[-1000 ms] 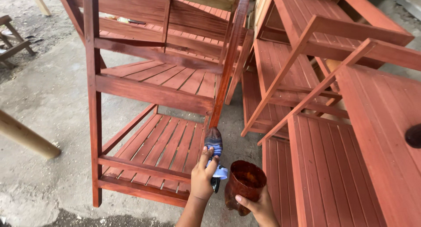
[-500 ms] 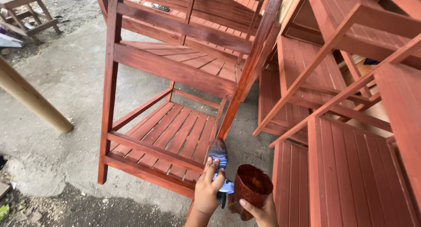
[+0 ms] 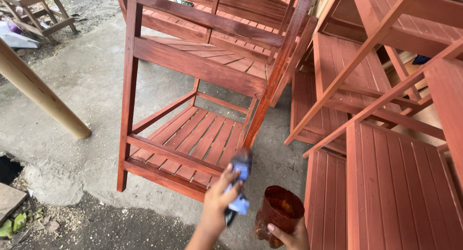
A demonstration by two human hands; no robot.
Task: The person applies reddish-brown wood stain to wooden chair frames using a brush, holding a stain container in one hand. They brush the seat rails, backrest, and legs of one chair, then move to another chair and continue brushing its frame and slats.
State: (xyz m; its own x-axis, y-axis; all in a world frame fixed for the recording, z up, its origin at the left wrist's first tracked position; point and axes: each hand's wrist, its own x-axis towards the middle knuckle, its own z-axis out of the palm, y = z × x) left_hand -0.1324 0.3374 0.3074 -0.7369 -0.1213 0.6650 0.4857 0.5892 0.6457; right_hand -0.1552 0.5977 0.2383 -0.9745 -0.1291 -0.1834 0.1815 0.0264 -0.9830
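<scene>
Red stain could drip — left hand (image 3: 217, 201) grips the brush (image 3: 239, 182) tight, right hand (image 3: 289, 235) hugs a tilting cup (image 3: 279, 216) near the shelf leg (image 3: 270, 95).

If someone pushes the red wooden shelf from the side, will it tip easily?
Probably yes. The shelf is tall, stands tilted on the concrete floor, and its slatted frame looks fairly light. It is stiff wood, so it would likely tip or slide whole rather than bend.
</scene>
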